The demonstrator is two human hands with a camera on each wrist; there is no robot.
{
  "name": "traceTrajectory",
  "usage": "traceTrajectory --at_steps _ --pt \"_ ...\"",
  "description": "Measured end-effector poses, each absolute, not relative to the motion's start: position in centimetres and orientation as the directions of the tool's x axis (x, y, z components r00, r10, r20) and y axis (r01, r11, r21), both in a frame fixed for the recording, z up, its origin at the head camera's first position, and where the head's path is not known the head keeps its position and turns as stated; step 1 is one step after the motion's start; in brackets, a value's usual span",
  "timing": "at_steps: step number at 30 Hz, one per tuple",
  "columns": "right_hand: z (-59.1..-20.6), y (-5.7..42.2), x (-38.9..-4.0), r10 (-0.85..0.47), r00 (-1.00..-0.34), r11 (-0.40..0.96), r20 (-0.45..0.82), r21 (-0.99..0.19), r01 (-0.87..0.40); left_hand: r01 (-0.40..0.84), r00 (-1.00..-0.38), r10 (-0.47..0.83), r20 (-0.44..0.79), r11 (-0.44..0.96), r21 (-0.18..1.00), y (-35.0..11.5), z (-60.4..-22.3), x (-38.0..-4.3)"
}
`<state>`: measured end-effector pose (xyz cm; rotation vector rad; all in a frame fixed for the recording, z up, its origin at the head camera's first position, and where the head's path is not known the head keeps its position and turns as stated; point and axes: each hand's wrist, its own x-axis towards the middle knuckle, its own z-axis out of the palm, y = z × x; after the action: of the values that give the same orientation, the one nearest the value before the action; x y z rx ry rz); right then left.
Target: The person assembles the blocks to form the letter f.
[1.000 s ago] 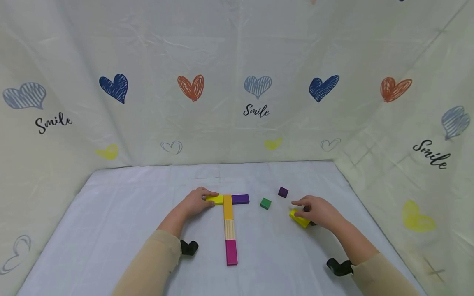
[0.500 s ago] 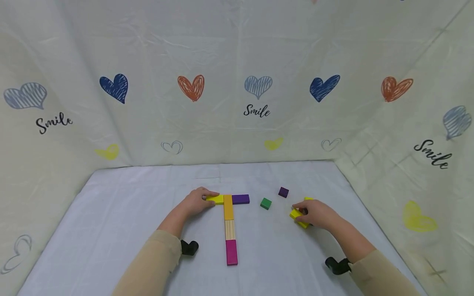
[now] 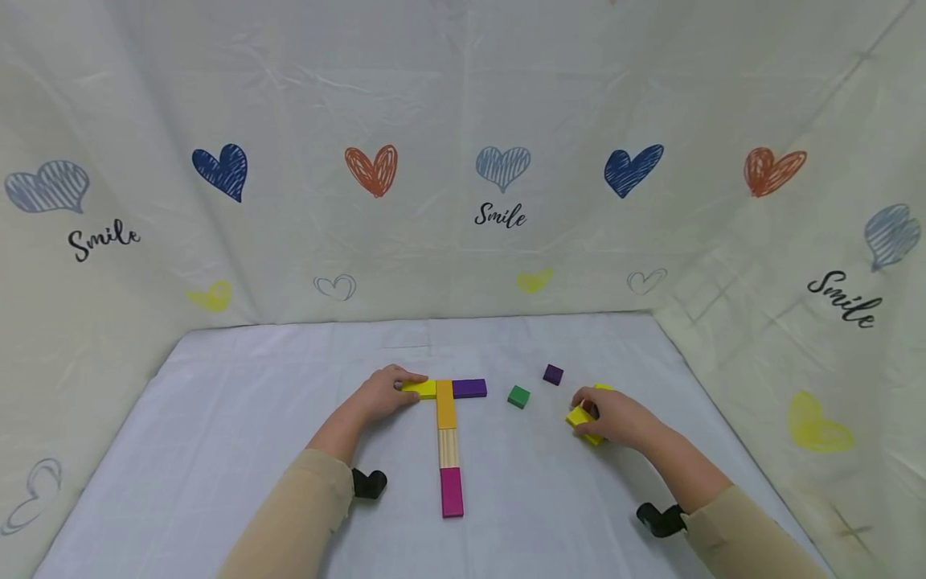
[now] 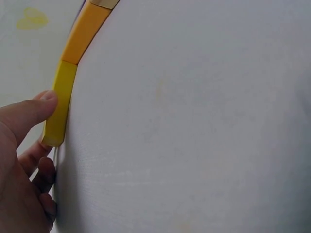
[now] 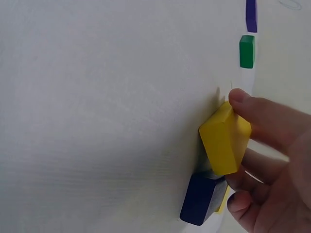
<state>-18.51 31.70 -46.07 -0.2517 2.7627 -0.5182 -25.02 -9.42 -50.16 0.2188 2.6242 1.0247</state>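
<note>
My left hand [image 3: 374, 396] pinches the left end of a yellow block [image 4: 60, 104] lying flat on the table. That block meets an orange block [image 3: 445, 404], with a purple block [image 3: 470, 388] on the other side. Below the orange one, a plain wood block [image 3: 448, 449] and a pink block [image 3: 452, 492] continue the line, forming a T shape. My right hand [image 3: 620, 416] grips another yellow block [image 5: 221, 141] between thumb and fingers, tilted. Close under it in the right wrist view lies a dark blue block [image 5: 199, 199], and part of a further yellow block [image 5: 222, 200] shows behind.
Between the T shape and my right hand lie a green block [image 3: 518, 396] and a dark purple block [image 3: 553, 375]. A white cloth [image 3: 239, 418] covers the table. Pale curtains [image 3: 434, 96] printed with hearts stand behind and at both sides.
The fingers of my right hand have closed in on the yellow block. Another yellow block has come into sight behind that hand. My left hand has stayed in place.
</note>
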Motion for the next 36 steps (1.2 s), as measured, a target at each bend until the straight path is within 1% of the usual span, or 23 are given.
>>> traceTrajectory --at_steps 5,11,16,23,28,30,36 --pt "-45.8 31.6 -18.4 -0.229 -0.938 0.909 -0.26 -0.402 -0.111 0.032 -0.941 0.251 -0.228 0.735 0.677 -9.6 -50.3 -25.0" --pt "-45.1 31.7 -18.5 -0.227 -0.936 0.894 -0.269 -0.44 -0.09 0.03 -0.94 0.251 -0.229 0.733 0.68 -9.8 -50.2 -25.0" --pt "-44.9 32.0 -18.8 -0.202 -0.948 0.878 -0.247 -0.474 -0.064 0.025 -0.939 0.251 -0.236 0.733 0.68 -9.9 -50.2 -24.9" --pt "-44.8 32.0 -19.6 -0.197 -0.957 0.838 -0.213 -0.543 -0.052 0.03 -0.937 0.257 -0.236 0.732 0.68 -9.8 -50.1 -24.9" --pt "-44.4 31.2 -20.3 -0.171 -0.958 0.806 -0.228 -0.592 -0.003 0.025 -0.935 0.259 -0.243 0.731 0.682 -9.7 -50.3 -25.0" --pt "-44.3 30.7 -20.7 -0.156 -0.959 0.787 -0.238 -0.617 0.025 0.022 -0.934 0.258 -0.248 0.733 0.68 -9.7 -50.5 -25.1" --pt "-44.6 29.3 -22.1 -0.168 -0.964 0.699 -0.206 -0.714 0.031 0.025 -0.932 0.267 -0.247 0.725 0.688 -9.6 -50.4 -25.2"
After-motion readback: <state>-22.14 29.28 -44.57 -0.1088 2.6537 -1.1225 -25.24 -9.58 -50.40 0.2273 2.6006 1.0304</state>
